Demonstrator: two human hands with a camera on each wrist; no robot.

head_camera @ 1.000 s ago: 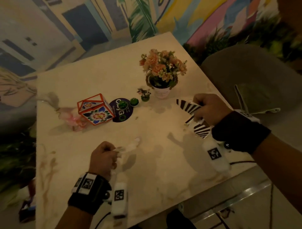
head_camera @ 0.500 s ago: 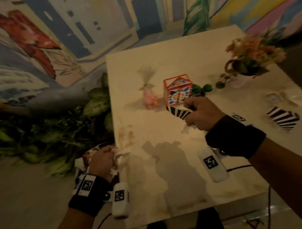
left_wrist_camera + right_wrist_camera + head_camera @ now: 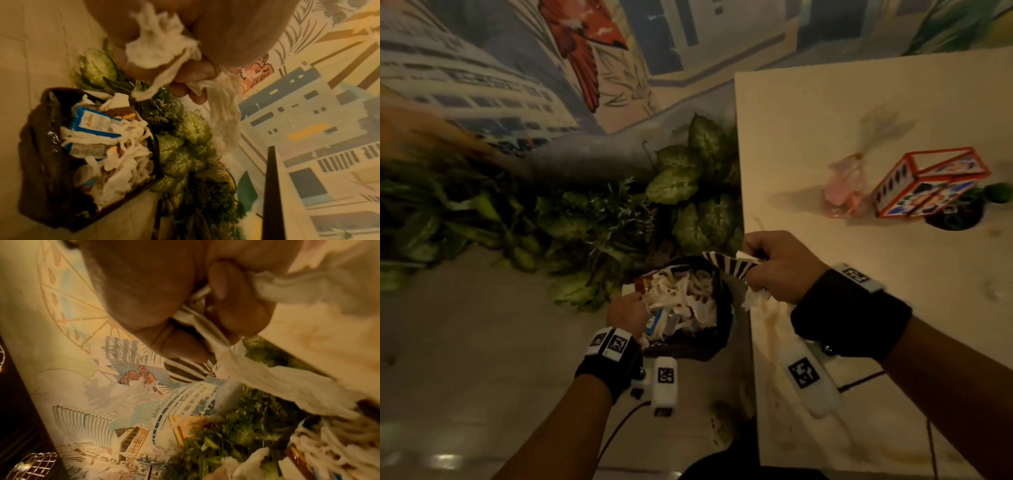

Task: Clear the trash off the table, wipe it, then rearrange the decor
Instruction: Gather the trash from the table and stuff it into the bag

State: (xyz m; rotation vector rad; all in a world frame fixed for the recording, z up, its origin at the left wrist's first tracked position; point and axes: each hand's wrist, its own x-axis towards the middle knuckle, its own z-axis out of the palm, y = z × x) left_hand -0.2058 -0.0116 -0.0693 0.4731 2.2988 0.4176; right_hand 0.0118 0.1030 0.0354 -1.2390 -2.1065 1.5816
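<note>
A: The crumpled tissue [image 3: 158,47] is soft and weightless; the left hand [image 3: 627,312] bunches it in curled fingers over the full trash bin [image 3: 690,349].

B: The right hand [image 3: 777,270] pinches a striped wrapper [image 3: 727,265] and probably more tissue beside the table [image 3: 825,113]; loose grips suffice.

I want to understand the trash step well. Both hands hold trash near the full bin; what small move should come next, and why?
Probably the left hand should loosen its grip and drop the crumpled white tissue, since it hangs right above the black-lined bin of paper scraps. The right hand, gripping the striped black-and-white wrapper, is at the bin's edge.
</note>
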